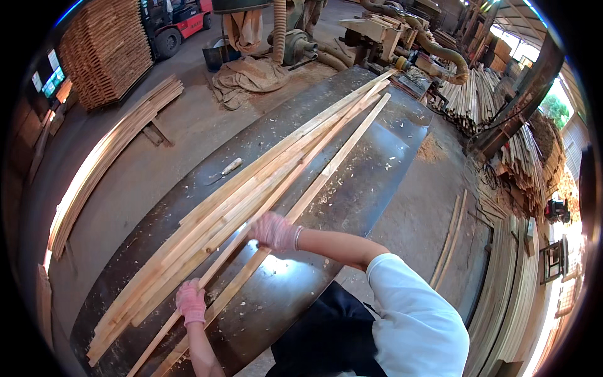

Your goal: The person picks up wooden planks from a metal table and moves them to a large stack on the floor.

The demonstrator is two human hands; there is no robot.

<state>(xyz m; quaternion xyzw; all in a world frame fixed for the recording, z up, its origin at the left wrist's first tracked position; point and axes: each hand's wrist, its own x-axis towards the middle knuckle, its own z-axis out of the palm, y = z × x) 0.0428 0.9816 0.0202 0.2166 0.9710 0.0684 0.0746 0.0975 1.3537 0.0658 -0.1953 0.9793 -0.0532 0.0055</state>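
Bench (352,188): a long dark metal top, scuffed and strewn with wood chips and sawdust, running from the near left corner to the far right end.
Slats (251,188): a loose bundle of long pale wooden strips lying lengthwise along the bench, its near ends at the near left corner, its far ends reaching the far end.
Single slat (333,164): one strip lying apart from the bundle on its right side, roughly parallel to it, running from the near edge toward the far end.
Thin slat (220,264): a narrow strip between the bundle and the single slat, held by both hands; its near end passes over the near edge of the bench.
Right hand (274,230): in a pink glove, grip clenched around the thin slat near the bench's middle, just beside the bundle.
Left hand (191,301): in a pink glove, grip clenched around the same thin slat closer to the near edge, touching the side of the bundle.
Small tool (230,166): a pale-handled object lying on the bench by its left edge, apart from the slats; its kind cannot be told.
Floor stack (100,163): more long strips lying on the concrete floor to the left of the bench.
Pallet pile (107,50): stacked boards standing beyond the far left corner.
Machine (377,31): woodworking equipment with hoses beyond the far end.
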